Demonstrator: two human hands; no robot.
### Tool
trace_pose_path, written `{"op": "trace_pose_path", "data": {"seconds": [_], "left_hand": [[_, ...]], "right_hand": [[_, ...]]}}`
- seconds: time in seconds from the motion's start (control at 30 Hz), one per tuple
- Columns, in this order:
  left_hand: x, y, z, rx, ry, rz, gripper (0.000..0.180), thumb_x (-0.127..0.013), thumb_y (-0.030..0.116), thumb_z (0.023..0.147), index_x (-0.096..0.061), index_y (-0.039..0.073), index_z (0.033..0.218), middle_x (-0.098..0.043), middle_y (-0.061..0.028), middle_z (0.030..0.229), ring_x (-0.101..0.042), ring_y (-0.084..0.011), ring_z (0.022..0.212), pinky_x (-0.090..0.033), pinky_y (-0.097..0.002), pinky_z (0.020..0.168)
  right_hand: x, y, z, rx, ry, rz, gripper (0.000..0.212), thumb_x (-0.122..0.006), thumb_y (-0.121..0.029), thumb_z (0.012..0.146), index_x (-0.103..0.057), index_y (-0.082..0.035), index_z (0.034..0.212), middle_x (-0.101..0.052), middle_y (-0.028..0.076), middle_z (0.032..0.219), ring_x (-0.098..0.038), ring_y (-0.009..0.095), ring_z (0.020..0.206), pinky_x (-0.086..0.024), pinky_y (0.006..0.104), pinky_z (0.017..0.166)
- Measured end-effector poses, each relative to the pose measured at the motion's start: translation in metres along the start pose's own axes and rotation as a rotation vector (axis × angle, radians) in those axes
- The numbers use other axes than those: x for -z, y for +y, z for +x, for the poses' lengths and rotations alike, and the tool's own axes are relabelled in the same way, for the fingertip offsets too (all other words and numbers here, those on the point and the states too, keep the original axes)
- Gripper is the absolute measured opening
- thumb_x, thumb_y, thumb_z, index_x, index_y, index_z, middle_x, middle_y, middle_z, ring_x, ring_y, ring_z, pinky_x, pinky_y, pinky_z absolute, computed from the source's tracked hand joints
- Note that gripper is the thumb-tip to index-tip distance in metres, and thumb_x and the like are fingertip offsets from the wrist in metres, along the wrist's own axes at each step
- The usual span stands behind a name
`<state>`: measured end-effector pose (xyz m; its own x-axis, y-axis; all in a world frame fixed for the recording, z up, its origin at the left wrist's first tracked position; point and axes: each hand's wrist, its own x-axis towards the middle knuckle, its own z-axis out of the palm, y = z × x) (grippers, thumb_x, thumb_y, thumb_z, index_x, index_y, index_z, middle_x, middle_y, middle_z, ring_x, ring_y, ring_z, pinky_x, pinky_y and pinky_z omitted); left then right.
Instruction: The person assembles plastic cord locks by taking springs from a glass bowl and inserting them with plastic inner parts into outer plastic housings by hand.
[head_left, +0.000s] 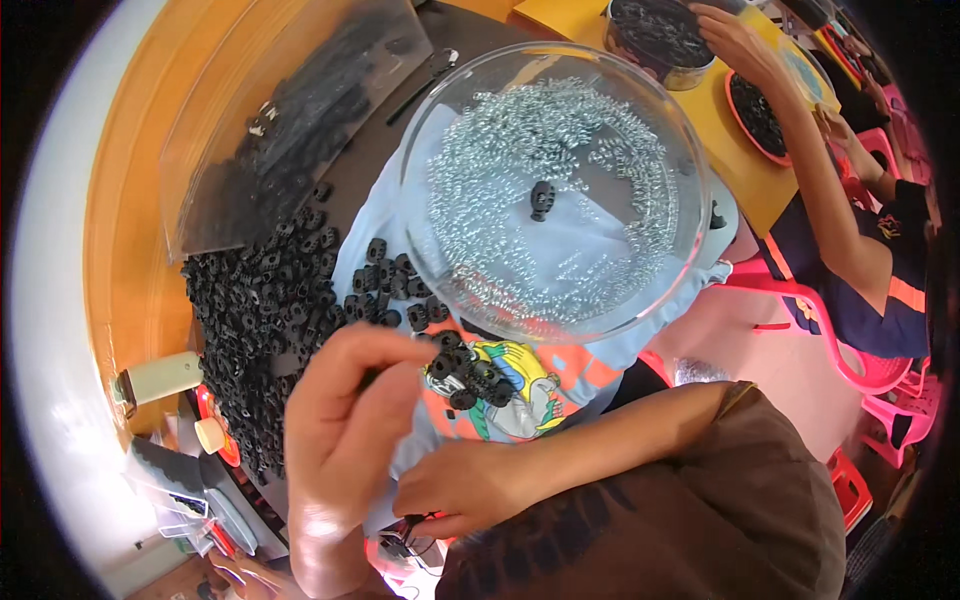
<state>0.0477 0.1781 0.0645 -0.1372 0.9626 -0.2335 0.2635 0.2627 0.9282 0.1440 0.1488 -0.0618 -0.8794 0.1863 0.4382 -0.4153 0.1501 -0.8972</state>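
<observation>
Your left hand (345, 440) is raised over the cloth (585, 255), fingers pinched near a small cluster of black clips (462, 377). Your right hand (465, 490) sits low beside it, fingers curled, contents unclear. A glass bowl (640, 300) of small metal springs (520, 130) holds one black clip (541, 199). A big pile of black clips (262, 310) lies left. A co-worker's arm (800, 150) reaches to a round tin (660, 40).

I see a clear glass bowl (660, 130) of silvery springs (520, 140), black plastic parts (265, 300) on an orange table (130, 230). Pale blue cloth (590, 255) carries a yellow, green and orange cartoon print; chairs (850, 360) are pink.
</observation>
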Motion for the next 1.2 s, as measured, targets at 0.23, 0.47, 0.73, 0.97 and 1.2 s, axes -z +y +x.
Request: {"op": "trace_pose_path", "data": {"seconds": [0.23,0.47,0.73,0.97,1.2], "left_hand": [[-0.053,0.005,0.068,-0.468,-0.178,0.649,0.011,-0.057,0.004,0.083,-0.059,0.001,0.093,-0.053,-0.0073,0.077,-0.052,-0.0170,0.067,-0.041,-0.0278,0.061],[-0.076,0.003,0.098,-0.615,-0.192,1.034,0.015,-0.058,0.004,0.080,-0.060,0.002,0.095,-0.057,-0.0142,0.082,-0.057,-0.0294,0.074,-0.046,-0.0363,0.067],[-0.052,0.010,0.101,-0.495,-0.107,0.902,0.015,-0.057,0.005,0.082,-0.061,0.001,0.096,-0.057,-0.0146,0.083,-0.058,-0.0296,0.078,-0.046,-0.0330,0.069],[-0.062,-0.002,0.104,-0.559,-0.194,1.042,0.026,-0.061,0.011,0.078,-0.057,0.006,0.104,-0.055,-0.0116,0.081,-0.056,-0.0314,0.073,-0.042,-0.0412,0.065],[-0.064,0.000,0.108,-0.582,-0.218,1.180,0.028,-0.062,0.010,0.076,-0.057,0.005,0.103,-0.053,-0.0091,0.076,-0.056,-0.0285,0.070,-0.041,-0.0394,0.062]], "right_hand": [[-0.016,0.011,0.001,0.126,0.179,-0.050,0.025,-0.059,-0.025,0.079,-0.057,-0.002,0.086,-0.057,0.016,0.084,-0.058,0.035,0.080,-0.047,0.0447,0.070],[-0.008,0.006,0.000,0.099,0.059,-0.066,0.023,-0.060,-0.023,0.073,-0.060,-0.001,0.080,-0.058,0.019,0.080,-0.058,0.037,0.080,-0.046,0.0468,0.069],[-0.002,0.005,-0.001,0.129,-0.049,-0.093,0.018,-0.057,-0.022,0.079,-0.055,-0.004,0.079,-0.053,0.013,0.079,-0.056,0.033,0.074,-0.044,0.0433,0.063],[0.000,0.004,-0.002,0.137,-0.060,-0.094,0.017,-0.057,-0.021,0.078,-0.055,-0.004,0.078,-0.054,0.013,0.078,-0.056,0.031,0.074,-0.044,0.0434,0.062],[-0.002,0.005,-0.003,0.153,-0.070,-0.079,0.018,-0.060,-0.020,0.078,-0.056,-0.002,0.080,-0.054,0.013,0.077,-0.056,0.031,0.074,-0.043,0.0425,0.063]]}}
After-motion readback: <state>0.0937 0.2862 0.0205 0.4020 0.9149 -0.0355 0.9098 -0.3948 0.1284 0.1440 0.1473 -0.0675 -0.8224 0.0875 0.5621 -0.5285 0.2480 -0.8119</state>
